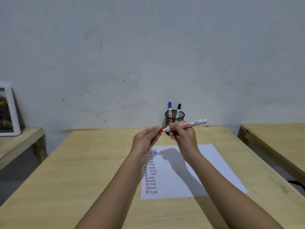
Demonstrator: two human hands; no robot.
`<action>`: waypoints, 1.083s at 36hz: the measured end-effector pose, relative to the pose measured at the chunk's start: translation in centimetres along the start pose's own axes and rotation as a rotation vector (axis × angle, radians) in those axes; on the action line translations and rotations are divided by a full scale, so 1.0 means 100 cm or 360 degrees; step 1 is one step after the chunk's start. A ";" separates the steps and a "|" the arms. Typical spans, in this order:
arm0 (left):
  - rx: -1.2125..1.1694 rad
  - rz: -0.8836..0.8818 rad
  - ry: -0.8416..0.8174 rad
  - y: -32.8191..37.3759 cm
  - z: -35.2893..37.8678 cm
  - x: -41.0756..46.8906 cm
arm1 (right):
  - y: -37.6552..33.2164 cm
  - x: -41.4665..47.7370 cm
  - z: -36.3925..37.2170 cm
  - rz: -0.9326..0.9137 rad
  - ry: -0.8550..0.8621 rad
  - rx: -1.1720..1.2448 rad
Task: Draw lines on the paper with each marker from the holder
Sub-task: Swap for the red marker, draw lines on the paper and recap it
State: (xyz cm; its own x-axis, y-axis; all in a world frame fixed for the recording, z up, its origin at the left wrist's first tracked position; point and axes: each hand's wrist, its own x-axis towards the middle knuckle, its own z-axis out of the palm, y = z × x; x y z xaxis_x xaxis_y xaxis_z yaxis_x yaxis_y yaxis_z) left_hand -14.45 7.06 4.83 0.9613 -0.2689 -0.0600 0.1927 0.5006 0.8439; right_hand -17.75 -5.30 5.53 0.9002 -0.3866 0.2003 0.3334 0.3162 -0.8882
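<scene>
currently your right hand [180, 133] grips the light, rigid red marker [189, 125] mid-barrel, while your left hand [146, 138] pinches its cap [160, 129].

White red-tipped marker [186, 125] held level above the lined paper [189, 172] — blue and black markers upright in the mesh holder [174, 119].

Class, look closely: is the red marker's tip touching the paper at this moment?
No. The red marker is held up in the air by the right hand, well above the paper.
</scene>
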 end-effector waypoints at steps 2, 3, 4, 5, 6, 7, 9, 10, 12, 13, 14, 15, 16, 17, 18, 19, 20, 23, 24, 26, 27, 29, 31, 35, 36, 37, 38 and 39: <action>-0.0012 -0.0009 -0.0022 -0.001 0.002 -0.002 | -0.001 -0.002 0.000 0.0001 -0.0025 -0.0007; -0.0007 -0.0013 -0.0031 0.000 0.004 -0.003 | -0.001 -0.002 0.000 0.0003 -0.0041 -0.0001; 0.0001 -0.0015 -0.0039 0.000 0.004 -0.004 | -0.001 -0.003 0.000 0.0006 -0.0058 0.0010; 0.0011 -0.0013 -0.0045 0.001 0.005 -0.005 | -0.001 -0.003 0.000 0.0007 -0.0075 0.0025; 0.0019 -0.0007 -0.0049 0.002 0.006 -0.006 | -0.002 -0.004 0.001 0.0006 -0.0089 0.0042; 0.0025 0.0003 -0.0050 0.004 0.007 -0.006 | -0.001 -0.004 0.002 0.0001 -0.0101 0.0060; 0.0042 0.0029 -0.0058 0.007 0.008 -0.005 | 0.000 -0.005 0.004 -0.0024 -0.0111 0.0092; 0.0053 0.0043 -0.0066 0.009 0.008 -0.005 | 0.000 -0.006 0.004 -0.0040 -0.0112 0.0098; 0.0088 0.0069 -0.0082 0.011 0.007 -0.003 | 0.002 -0.006 0.005 -0.0055 -0.0119 0.0101; 0.0118 0.0080 -0.0087 0.012 0.006 -0.003 | 0.003 -0.006 0.005 -0.0044 -0.0131 0.0105; 0.0149 0.0089 -0.0089 0.013 0.004 -0.002 | 0.004 -0.007 0.005 -0.0022 -0.0153 0.0112; 0.0179 0.0098 -0.0090 0.014 0.002 -0.002 | 0.004 -0.006 0.004 0.0003 -0.0183 0.0116; 0.0199 0.0108 -0.0089 0.015 -0.001 -0.002 | 0.004 -0.006 0.004 0.0028 -0.0217 0.0110; 0.0209 0.0117 -0.0085 0.016 -0.003 -0.001 | 0.004 -0.006 0.003 0.0050 -0.0246 0.0098; 0.0208 0.0127 -0.0077 0.017 -0.005 -0.001 | 0.003 -0.005 0.003 0.0072 -0.0263 0.0095; 0.0201 0.0137 -0.0060 0.018 -0.007 0.000 | 0.002 -0.005 0.003 0.0091 -0.0259 0.0119; 0.0188 0.0148 -0.0036 0.020 -0.008 0.002 | 0.000 -0.004 0.003 0.0108 -0.0231 0.0172; 0.0136 0.0175 0.0037 0.026 -0.015 0.006 | -0.005 0.001 -0.004 0.0138 -0.0105 0.0347; 0.0129 0.0179 0.0051 0.028 -0.017 0.007 | -0.006 0.003 -0.007 0.0145 -0.0094 0.0329; 0.0128 0.0190 0.0066 0.031 -0.019 0.011 | -0.007 0.005 -0.016 0.0136 -0.0148 0.0173; 0.0127 0.0203 0.0069 0.032 -0.018 0.013 | -0.007 0.006 -0.020 0.0121 -0.0197 0.0064; 0.0153 0.0256 0.0072 0.035 -0.015 0.018 | -0.008 0.009 -0.027 0.0096 -0.0305 -0.0159; 0.0256 0.0330 0.0064 0.038 -0.009 0.024 | -0.011 0.013 -0.032 0.0063 -0.0400 -0.0456; 0.0566 0.0480 0.0014 0.040 0.010 0.037 | -0.019 0.025 -0.033 0.0010 -0.0497 -0.0976; 0.0647 0.0514 -0.0005 0.040 0.015 0.041 | -0.020 0.029 -0.032 -0.0013 -0.0528 -0.1027; 0.0729 0.0546 -0.0032 0.041 0.021 0.044 | -0.022 0.032 -0.030 -0.0045 -0.0546 -0.1096; 0.0795 0.0572 -0.0067 0.042 0.027 0.047 | -0.024 0.035 -0.028 -0.0081 -0.0552 -0.1175; 0.0847 0.0597 -0.0103 0.043 0.032 0.050 | -0.025 0.038 -0.026 -0.0110 -0.0555 -0.1242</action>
State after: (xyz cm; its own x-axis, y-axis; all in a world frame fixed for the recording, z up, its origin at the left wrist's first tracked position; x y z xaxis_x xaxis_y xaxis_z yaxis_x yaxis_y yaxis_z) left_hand -9.49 5.22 9.85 0.9272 -0.2126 0.3084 -0.2936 0.0989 0.9508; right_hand -15.91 -9.85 7.42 0.9623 -0.0539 0.2667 0.2179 -0.4343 -0.8740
